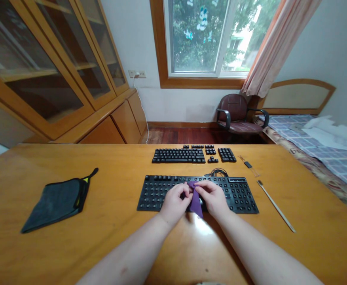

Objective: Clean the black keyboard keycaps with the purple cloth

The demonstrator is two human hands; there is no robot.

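Observation:
A small purple cloth (196, 205) is pinched between my two hands, its lower end hanging down toward the table. My left hand (176, 200) grips it from the left with fingers curled. From the right, my right hand (214, 198) closes thumb and fingers on its upper part. Anything wrapped inside the cloth is hidden. Both hands are over the middle of a black keyboard (155, 194) that has most of its keycaps off; a few remain along its top left row. Its coiled black cable (219, 171) lies behind it.
Loose black keycaps (178, 155) are laid out in keyboard order behind. To the right lie a wire keycap puller (247, 164) and a thin brush (277, 206). A folded dark grey cloth (56, 202) is at left. A chair (235, 113) stands beyond the table (116, 253).

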